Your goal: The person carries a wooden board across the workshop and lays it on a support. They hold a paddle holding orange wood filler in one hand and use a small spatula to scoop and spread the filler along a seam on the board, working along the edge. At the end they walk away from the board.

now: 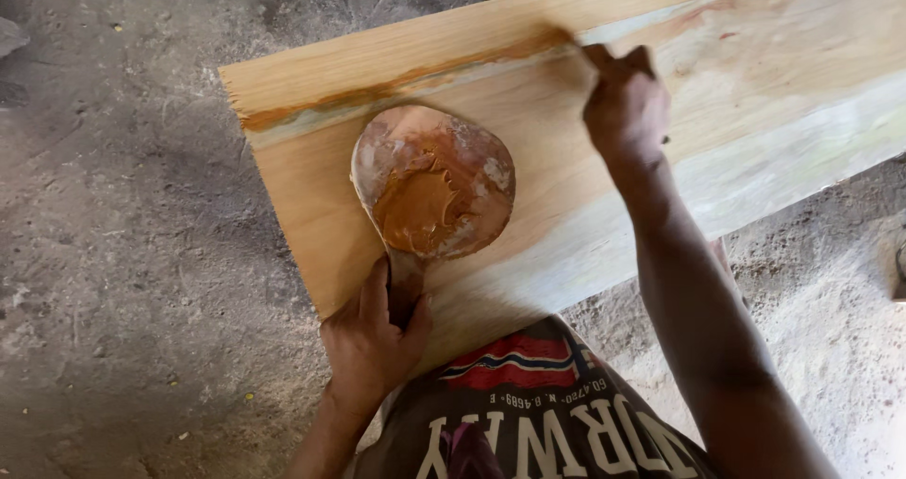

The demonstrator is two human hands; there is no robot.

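Filler worked into a plank, paddle steadied alongside.

Right hand (625,106) clenched around a small tool, too hidden to identify, pressed at the near end of the orange-brown filler streak (396,90) running lengthwise up the wooden plank (755,92), forearm stretched forward across it. Left hand (373,333) wrapped on the handle of a round wooden paddle (434,182), smeared with brown paste, flat on the plank, handle pointing back toward the body. Streak beyond and left of the right fingers; right hand nearer it. Dusty concrete floor (123,252) below.
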